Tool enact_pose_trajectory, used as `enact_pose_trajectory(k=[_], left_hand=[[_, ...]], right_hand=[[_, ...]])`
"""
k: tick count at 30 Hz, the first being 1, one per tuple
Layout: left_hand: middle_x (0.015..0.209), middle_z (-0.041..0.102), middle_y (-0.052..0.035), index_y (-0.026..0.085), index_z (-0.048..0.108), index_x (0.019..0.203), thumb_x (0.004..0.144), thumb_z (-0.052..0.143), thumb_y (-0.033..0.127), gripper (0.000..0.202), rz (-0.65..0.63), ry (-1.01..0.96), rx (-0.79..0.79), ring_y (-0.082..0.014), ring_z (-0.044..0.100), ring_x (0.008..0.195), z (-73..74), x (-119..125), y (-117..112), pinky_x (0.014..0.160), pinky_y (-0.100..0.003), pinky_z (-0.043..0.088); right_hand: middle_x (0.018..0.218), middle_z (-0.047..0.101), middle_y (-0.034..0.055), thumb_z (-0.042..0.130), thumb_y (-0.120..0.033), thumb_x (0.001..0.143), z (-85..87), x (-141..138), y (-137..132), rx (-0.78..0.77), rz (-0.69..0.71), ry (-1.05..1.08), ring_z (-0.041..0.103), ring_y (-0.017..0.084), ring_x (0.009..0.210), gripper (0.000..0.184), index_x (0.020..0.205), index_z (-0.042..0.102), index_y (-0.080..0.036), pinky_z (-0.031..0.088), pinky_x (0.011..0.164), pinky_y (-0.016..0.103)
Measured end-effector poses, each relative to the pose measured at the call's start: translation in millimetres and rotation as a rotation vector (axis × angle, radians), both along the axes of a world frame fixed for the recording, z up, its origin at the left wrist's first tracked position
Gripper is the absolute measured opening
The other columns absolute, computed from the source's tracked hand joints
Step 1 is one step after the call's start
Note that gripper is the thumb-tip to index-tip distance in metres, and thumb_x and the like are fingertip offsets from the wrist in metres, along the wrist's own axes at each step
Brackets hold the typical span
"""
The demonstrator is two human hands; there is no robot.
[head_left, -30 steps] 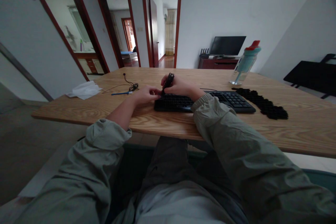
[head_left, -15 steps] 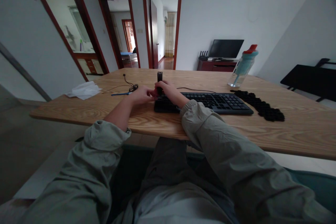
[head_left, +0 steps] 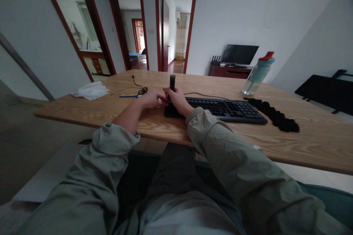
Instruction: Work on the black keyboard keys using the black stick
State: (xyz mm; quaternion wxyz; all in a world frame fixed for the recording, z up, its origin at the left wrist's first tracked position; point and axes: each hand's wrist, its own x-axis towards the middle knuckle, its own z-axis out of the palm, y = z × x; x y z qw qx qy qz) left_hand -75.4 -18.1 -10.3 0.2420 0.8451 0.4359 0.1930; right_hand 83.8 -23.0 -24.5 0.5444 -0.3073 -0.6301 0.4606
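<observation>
Both hands [head_left: 165,100] meet at the keyboard [head_left: 220,108]'s left edge.

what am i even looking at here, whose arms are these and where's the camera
The camera sits on a person's head and looks forward and down, so the arms in grey-green sleeves are that person's own. They sit at a wooden table. The right hand grips a small dark tool held upright at the left end of a black keyboard. The left hand rests beside it, fingertips touching the right hand. To the right of the keyboard lies a strip of loose black keycaps, with a water bottle behind it. On the left are a white cloth, a blue pen and a coiled thin cable.
</observation>
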Motion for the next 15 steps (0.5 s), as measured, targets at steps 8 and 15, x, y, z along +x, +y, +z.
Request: enact_pose_trajectory(k=[8,15], left_hand=[[0.099,0.076,-0.0078,0.016,0.076,0.100,0.077,0.068,0.030,0.028,-0.006,0.035,0.033,-0.0207,0.066,0.086,-3.0,-6.2,5.6,0.084,-0.033,0.049],[0.093,0.076,-0.0071,0.016,0.077,0.094,0.075,0.069,0.026,0.023,0.056,0.103,0.006,-0.0208,0.066,0.079,1.7,-3.8,2.3,0.080,-0.031,0.050]], right_hand=[[0.057,0.047,-0.0042,0.059,-0.047,0.083,-8.9,-13.4,3.3,0.050,-0.109,-0.017,0.046,0.010,0.052,0.032,0.067,0.048,-0.021,0.036,0.047,0.023],[0.054,0.041,-0.0039,0.050,-0.042,0.091,-6.2,-18.6,7.7,0.114,-0.283,-0.153,0.042,0.011,0.052,0.037,0.061,0.041,-0.022,0.029,0.049,0.025]])
